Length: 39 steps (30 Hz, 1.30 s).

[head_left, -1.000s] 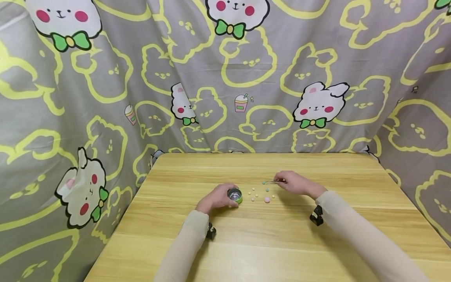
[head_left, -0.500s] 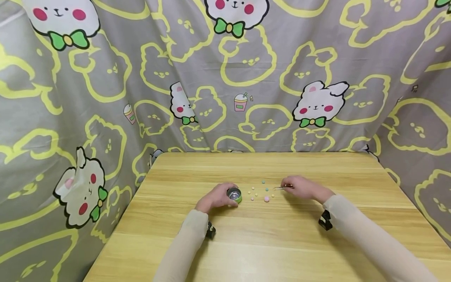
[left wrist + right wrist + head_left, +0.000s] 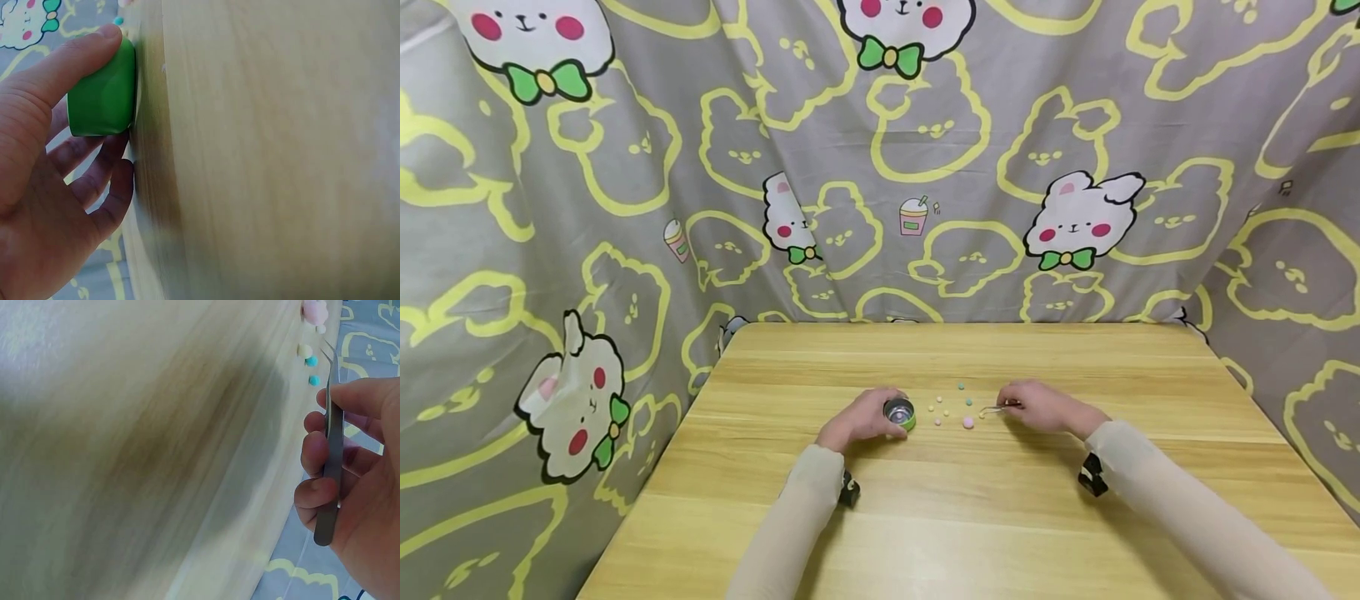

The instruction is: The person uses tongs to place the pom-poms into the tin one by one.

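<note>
Slim steel tweezers (image 3: 331,462), pinched in the right hand (image 3: 1037,407), point left at small coloured beads (image 3: 967,422) mid-desk, while the left hand (image 3: 861,419) grips a green round tin (image 3: 899,413), wooden desk (image 3: 970,517) edges well apart.

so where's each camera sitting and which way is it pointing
head: worn on the head, looking forward and down at the table; both sleeved arms, left hand gripping the cup, right hand holding tweezers beside the beads.
left wrist: at the left wrist, facing along the tabletop; fingers around the green cup.
right wrist: at the right wrist, facing the tweezers and beads.
shared: head and left wrist both show the cup; head and right wrist the tweezers.
</note>
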{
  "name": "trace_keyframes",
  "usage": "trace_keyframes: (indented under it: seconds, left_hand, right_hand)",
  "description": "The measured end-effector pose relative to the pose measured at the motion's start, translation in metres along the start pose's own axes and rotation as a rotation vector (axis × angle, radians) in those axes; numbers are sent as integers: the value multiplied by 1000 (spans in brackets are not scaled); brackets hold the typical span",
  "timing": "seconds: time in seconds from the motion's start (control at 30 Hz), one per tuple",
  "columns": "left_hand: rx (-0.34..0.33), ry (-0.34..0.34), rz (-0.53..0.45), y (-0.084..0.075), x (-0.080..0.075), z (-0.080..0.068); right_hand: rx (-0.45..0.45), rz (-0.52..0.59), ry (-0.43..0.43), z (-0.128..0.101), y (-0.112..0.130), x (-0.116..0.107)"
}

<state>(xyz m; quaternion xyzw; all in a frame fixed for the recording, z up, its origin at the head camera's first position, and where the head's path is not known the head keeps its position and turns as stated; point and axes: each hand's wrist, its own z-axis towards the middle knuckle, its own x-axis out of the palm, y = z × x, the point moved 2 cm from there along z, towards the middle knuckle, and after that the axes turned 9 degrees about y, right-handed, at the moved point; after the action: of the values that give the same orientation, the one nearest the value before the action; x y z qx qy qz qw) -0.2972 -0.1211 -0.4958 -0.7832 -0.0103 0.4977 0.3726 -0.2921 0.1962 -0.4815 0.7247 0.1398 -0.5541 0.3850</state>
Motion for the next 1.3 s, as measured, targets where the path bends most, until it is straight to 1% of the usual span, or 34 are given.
trace_keyframes:
  seconds: [0.23,0.57,0.8,1.03,1.3]
  left_hand:
    - [1,-5,20,1,0,0]
    - [-2,2,4,-2,-1,-1]
    - [-1,-1,-5,1,-1,1]
    - [2,-2,-13,1,0,1]
    - [1,-5,-7,1,0,1]
  right_hand:
    - [8,16,17,1,-4,4]
    - [12,17,17,1,-7,6]
    - [17,12,18,1,-7,5]
    - [53,10,15,0,-8,4]
    - [39,15,11,0,-11,8]
